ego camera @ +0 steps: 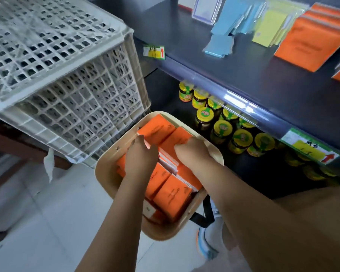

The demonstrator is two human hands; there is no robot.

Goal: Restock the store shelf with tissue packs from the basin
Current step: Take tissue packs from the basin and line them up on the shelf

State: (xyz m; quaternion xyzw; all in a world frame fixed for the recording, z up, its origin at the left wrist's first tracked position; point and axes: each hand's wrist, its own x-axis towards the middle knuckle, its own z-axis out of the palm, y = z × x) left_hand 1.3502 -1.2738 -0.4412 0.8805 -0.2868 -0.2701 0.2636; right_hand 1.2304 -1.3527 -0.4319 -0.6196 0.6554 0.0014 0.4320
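One beige basin (106,165) stands on the floor before the dark shelf (263,79), and it is full of orange tissue packs (173,195); about eight faces are visible, others are covered. Two hands are inside the basin. The left hand (140,158) and the right hand (192,154) both bend the fingers down among the upright packs; the tips are hidden, so I cannot tell if they clamp a pack. On the shelf top lean blue packs (220,45), yellow packs (269,30) and more orange packs (310,44). Below are at least nine jars (222,127) with yellow lids. Two price tags (154,52) sit on the shelf edge. A white crate (67,75) is just beside the basin, on its left
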